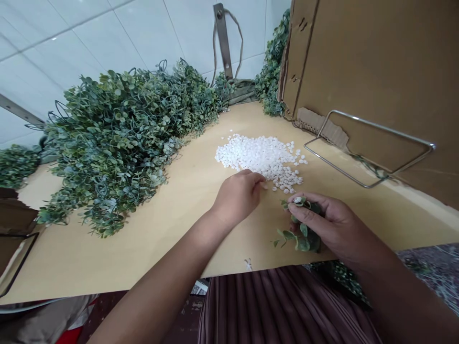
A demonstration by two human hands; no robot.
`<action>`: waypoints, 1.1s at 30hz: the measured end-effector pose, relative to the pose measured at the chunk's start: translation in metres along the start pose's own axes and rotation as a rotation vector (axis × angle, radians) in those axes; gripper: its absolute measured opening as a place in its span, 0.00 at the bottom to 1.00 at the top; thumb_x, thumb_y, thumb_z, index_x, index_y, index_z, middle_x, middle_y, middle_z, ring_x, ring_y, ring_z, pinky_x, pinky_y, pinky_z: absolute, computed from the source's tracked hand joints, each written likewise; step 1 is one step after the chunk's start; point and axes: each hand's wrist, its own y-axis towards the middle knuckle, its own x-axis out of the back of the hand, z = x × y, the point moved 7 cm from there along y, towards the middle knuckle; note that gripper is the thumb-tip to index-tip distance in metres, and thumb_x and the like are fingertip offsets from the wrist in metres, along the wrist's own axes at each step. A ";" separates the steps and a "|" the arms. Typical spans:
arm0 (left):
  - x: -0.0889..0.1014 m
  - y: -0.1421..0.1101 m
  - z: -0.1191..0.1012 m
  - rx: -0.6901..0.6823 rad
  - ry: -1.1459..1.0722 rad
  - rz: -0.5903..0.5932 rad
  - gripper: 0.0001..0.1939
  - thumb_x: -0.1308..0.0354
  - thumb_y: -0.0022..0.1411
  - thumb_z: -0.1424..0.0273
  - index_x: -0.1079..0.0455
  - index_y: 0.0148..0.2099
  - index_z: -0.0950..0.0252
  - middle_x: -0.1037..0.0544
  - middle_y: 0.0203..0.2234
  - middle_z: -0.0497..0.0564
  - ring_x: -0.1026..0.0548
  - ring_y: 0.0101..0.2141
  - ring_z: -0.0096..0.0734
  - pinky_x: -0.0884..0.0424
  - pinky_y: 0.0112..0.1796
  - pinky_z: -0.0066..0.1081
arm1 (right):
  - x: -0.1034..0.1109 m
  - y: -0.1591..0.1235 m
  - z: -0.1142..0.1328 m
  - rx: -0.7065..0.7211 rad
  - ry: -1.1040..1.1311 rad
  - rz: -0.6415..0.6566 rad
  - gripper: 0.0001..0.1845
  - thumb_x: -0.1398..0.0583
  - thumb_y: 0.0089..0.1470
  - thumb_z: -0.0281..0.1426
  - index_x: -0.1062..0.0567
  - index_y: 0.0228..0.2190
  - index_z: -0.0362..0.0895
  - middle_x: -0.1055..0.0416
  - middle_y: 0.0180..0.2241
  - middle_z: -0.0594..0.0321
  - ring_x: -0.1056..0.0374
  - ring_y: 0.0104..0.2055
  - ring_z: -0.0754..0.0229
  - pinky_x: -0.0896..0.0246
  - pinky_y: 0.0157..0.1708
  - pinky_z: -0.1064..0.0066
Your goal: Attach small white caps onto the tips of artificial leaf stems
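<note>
My right hand (pixel 332 217) is closed around an artificial leaf sprig (pixel 304 234), whose green leaves hang below the fingers. Between thumb and forefinger a small white cap (pixel 297 200) shows at the top of the sprig. My left hand (pixel 240 196) reaches to the near edge of a heap of small white plastic pieces (pixel 256 153). Its fingers are pinched together, and the hand itself hides whatever is between them. Several loose white pieces lie just beyond its fingertips.
A big mound of artificial greenery (pixel 122 129) covers the left of the tan table (pixel 158 248). On the right stands a large cardboard box (pixel 376 71), with a bent metal wire frame (pixel 373 126) in front of it. White tiles (pixel 143 28) form the back wall.
</note>
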 end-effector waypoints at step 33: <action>-0.012 -0.061 0.015 0.436 -1.352 -0.130 0.03 0.35 0.47 0.74 0.23 0.29 0.66 0.23 0.21 0.46 0.29 0.23 0.20 0.31 0.31 0.24 | -0.034 -0.004 0.022 0.306 -0.191 -0.041 0.09 0.44 0.51 0.32 0.29 0.22 0.43 0.41 0.17 0.69 0.45 0.20 0.68 0.46 0.19 0.78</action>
